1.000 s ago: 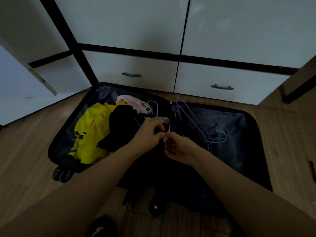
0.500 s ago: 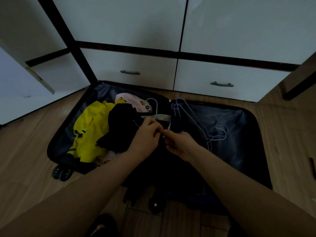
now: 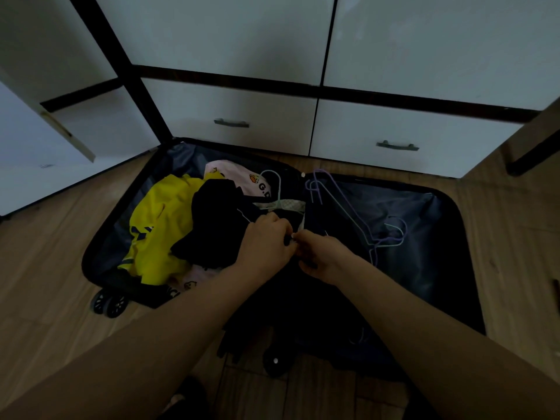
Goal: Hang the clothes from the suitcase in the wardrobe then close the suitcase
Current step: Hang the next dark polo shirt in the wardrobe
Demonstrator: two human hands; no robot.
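The open suitcase (image 3: 100,253) lay flat on the wooden floor (image 3: 45,268) before the wardrobe (image 3: 242,40). In its left half, a yellow garment (image 3: 160,225) lay toward the left edge, a pink printed garment (image 3: 242,177) toward the far edge, and a black garment (image 3: 212,225) heaped between them. The left hand (image 3: 266,244) rested at the black garment's right side over the central hinge, fingers curled and pinching dark fabric. The right hand (image 3: 324,253) met it fingertip to fingertip, likewise curled; what it pinched could not be told. A teal hanger (image 3: 277,189) lay just beyond the hands. Purple hangers (image 3: 339,201) lay in the right half.
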